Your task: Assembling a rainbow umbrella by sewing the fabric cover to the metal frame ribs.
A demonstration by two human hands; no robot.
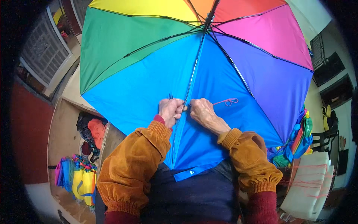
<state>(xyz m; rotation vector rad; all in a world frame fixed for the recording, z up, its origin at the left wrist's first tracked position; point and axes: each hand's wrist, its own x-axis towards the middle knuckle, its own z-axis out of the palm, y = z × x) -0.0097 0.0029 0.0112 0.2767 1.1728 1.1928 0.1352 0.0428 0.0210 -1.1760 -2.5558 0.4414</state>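
1. Watching remotely, I see the left hand [171, 111], fingers curled snugly, apparently around a black pointed tool [170, 96].
2. The right hand [201, 111] pinches; on what, I cannot tell. Thin red looped thread [230, 100] trails rightward.
3. The spread rainbow-fabric umbrella [130, 89] reaches outward from the lap [194, 203]. I judge this fine handwork beside its slim metal rib [194, 69], calling next for steady fingertips, untangled thread.

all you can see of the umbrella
The open umbrella, underside showing, has cloth-like panels in yellow, orange, red, pink, purple, two blues and green. Ribs spread from a dark shaft. A blue strap lies at its lower edge. The left hand and right hand are at the rib between the blues. Pink thread loops over it.
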